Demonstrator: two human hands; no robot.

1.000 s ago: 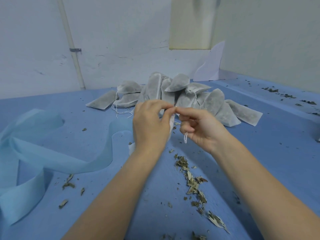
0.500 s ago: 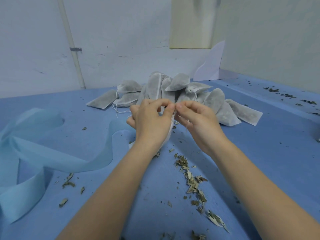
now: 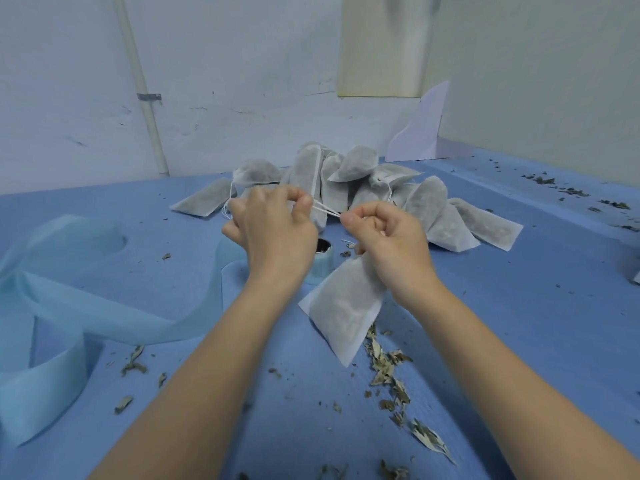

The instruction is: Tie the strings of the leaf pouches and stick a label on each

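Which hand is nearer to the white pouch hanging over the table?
Right. The right hand holds the pouch at its neck; the left hand is apart from it, pinching only the string.

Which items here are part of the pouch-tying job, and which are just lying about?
In use: pouch held by right hand; string stretched to left hand; pile of pouches.
Lying about: light blue fabric strip; loose dried leaves; white sheet.
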